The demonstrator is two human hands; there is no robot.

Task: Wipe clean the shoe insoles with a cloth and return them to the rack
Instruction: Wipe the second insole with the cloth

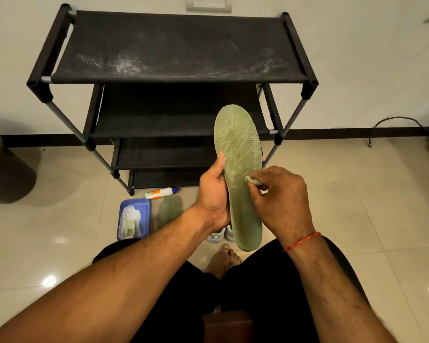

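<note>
While left hand [214,196] fingers curl round one insole [238,149], right hand [281,194] fingers pinch a cloth [253,181] against its middle | wiping underway | second insole [170,210] lies on floor [60,256] below left fingers | neither yet on rack [174,48] beyond

Left hand [214,196]: grips a green insole [240,169] by its left edge, toe end up.
Right hand [280,196]: pinches a small cloth [253,181] against the insole's middle.
Floor: second insole [170,210], blue tray [144,209], glue bottle [161,193].
Behind: black rack [169,55], dusty top shelf.
</note>
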